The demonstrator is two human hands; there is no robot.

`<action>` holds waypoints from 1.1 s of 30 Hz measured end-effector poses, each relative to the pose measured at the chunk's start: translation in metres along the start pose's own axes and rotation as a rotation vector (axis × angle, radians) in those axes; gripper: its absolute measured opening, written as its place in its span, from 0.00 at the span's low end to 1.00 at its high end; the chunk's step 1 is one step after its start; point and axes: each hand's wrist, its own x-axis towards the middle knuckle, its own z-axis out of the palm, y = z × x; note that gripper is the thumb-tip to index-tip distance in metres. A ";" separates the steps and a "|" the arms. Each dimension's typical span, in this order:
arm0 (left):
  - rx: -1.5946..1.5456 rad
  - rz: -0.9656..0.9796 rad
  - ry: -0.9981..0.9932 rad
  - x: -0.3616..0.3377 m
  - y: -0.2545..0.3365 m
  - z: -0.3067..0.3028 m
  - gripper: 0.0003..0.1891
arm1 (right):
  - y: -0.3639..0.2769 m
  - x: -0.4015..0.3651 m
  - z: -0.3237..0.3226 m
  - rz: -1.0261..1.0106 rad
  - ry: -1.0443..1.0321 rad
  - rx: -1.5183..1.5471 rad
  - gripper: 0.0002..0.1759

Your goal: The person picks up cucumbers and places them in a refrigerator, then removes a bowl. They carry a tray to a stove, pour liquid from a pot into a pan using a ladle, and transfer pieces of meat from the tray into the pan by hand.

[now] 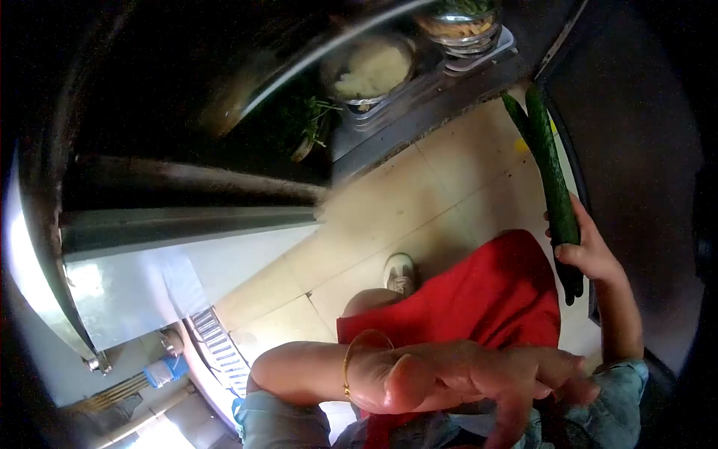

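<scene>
Two long dark-green cucumbers (pixel 550 168), crossed near their upper ends, are held in my right hand (pixel 591 251) at the right. My thumb presses over their lower part, and their upper tips are near the dark counter edge. My left hand (pixel 479 374), with a thin gold bangle at the wrist, reaches across the front of my body at the bottom. Its fingers are spread and bent, with nothing seen in them. A red apron (pixel 486 299) hangs between the two hands.
A dark metal counter (pixel 374 150) at the top bears a bowl of pale pieces (pixel 378 71), green leaves (pixel 318 123) and stacked bowls (pixel 464 34). A dark panel (pixel 643 179) stands at the right. A shoe (pixel 400 275) is on the tiled floor.
</scene>
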 end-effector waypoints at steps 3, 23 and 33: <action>-0.034 -0.103 -0.106 0.003 0.005 -0.014 0.40 | 0.005 -0.005 -0.003 0.023 0.033 0.039 0.56; 0.621 0.488 1.301 -0.002 0.195 -0.273 0.14 | -0.006 0.116 0.016 -0.190 -0.099 -0.065 0.52; 0.325 0.664 1.090 -0.055 0.168 -0.153 0.16 | -0.181 0.312 0.126 -0.307 0.071 -0.892 0.32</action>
